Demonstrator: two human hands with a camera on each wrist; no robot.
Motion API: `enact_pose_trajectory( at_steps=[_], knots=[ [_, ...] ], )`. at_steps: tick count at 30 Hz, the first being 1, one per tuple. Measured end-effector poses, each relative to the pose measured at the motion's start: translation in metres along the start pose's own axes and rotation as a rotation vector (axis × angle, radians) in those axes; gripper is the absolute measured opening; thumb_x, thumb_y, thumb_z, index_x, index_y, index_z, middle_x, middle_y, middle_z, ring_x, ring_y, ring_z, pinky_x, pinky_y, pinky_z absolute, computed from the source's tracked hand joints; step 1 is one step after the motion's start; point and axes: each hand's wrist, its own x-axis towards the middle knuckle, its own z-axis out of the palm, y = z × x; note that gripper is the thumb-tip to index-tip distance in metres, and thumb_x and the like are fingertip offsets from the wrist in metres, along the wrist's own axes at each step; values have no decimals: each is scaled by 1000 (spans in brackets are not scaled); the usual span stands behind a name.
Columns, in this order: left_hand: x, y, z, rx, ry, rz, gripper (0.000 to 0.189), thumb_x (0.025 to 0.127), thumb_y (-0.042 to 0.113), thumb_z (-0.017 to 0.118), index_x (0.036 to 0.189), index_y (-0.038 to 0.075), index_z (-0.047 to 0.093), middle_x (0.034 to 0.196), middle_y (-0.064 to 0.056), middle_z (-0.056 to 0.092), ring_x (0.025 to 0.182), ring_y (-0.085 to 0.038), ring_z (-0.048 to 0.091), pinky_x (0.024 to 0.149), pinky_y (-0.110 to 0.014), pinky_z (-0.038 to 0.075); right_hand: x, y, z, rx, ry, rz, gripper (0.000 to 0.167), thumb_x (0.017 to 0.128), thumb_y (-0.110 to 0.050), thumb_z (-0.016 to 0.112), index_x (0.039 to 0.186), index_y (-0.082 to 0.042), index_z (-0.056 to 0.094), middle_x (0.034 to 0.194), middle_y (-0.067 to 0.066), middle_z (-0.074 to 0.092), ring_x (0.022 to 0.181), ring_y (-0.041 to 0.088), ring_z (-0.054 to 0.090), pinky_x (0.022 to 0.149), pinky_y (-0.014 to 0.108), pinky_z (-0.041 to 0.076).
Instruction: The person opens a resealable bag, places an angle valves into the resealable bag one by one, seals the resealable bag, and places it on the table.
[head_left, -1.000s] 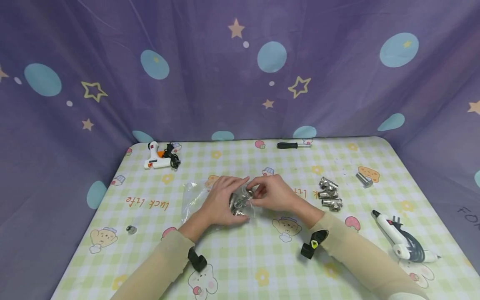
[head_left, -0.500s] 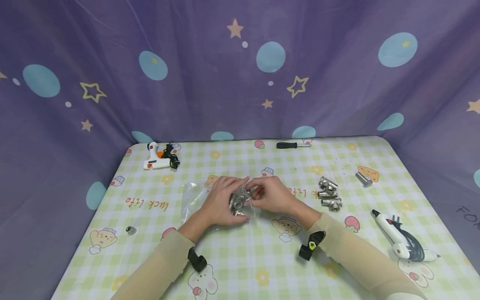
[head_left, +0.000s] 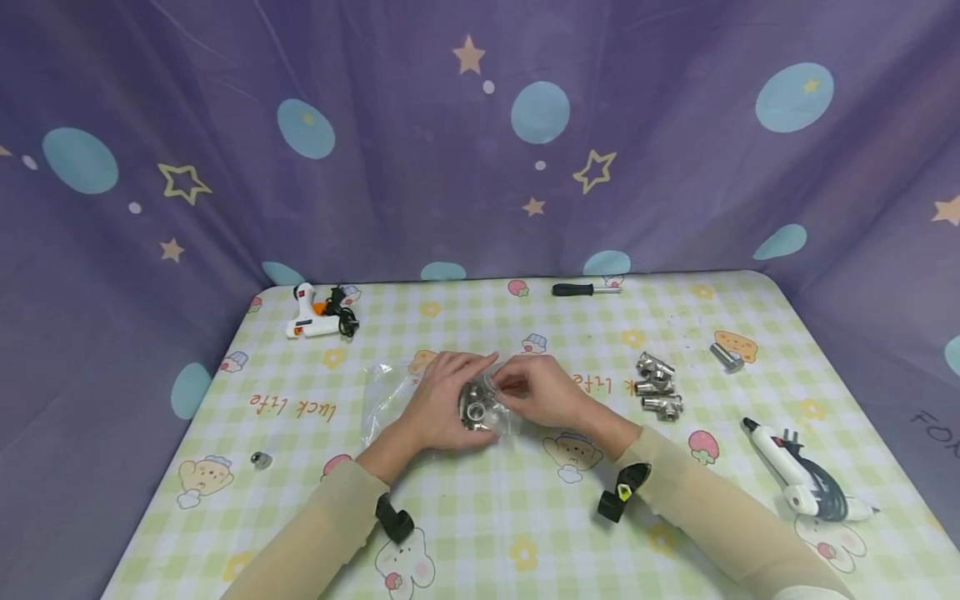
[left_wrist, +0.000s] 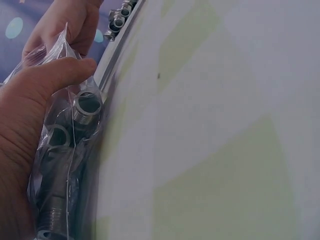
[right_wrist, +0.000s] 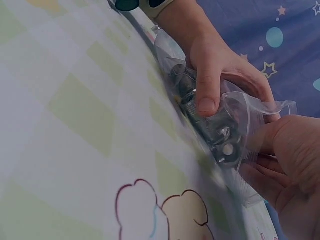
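Observation:
A clear plastic zip bag (head_left: 382,400) with several metal pipe fittings (head_left: 476,408) in it lies mid-table. My left hand (head_left: 442,404) grips the filled part from the left, thumb at the near side. In the left wrist view, threaded ends of the fittings (left_wrist: 87,107) show through the plastic below the left thumb. My right hand (head_left: 542,390) is at the bag's mouth, its thumb and fingers curled together on the plastic. The right wrist view shows those fingers (right_wrist: 270,137) at the zip edge, their tips partly hidden by the film.
Right of the hands lie several metal tee fittings (head_left: 658,387) and a separate metal piece (head_left: 726,357). A white tool with a wound cord (head_left: 806,483) is at right. A screwdriver (head_left: 577,290) and white glue gun (head_left: 315,321) lie along the back, a small fitting (head_left: 261,460) at left.
The right hand's fingers shift slightly at the bag's mouth, drawing in closer together, and a fitting's round open end shows more clearly through the plastic. The left hand keeps its grip.

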Motion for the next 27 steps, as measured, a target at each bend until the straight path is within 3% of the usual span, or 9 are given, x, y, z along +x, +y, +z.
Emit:
enact_pose_trajectory(
  at_steps=[12, 20, 27],
  knots=[
    [0, 1, -1, 13, -12, -5, 113, 64, 62, 92, 160, 20, 50, 144, -3, 64, 131, -28, 56, 123, -56, 39, -7, 1, -20, 4, 25, 76, 16, 95, -7, 78, 110, -8, 81, 105, 4, 82, 97, 14, 79, 90, 24, 64],
    [1, 2, -2, 15, -30, -20, 114, 63, 63, 92, 160, 18, 50, 145, -3, 63, 133, -29, 55, 123, -57, 39, -18, 10, -57, -35, 103, 116, 16, 93, -6, 78, 109, -4, 80, 109, 13, 81, 94, 21, 79, 85, 32, 67],
    [1, 2, -1, 19, -28, -20, 115, 62, 63, 92, 159, 18, 51, 144, -3, 63, 133, -28, 55, 123, -59, 38, -39, 22, -96, -170, 179, 196, 19, 95, -12, 78, 113, -6, 79, 110, 11, 81, 94, 23, 78, 83, 39, 67]
  ],
)
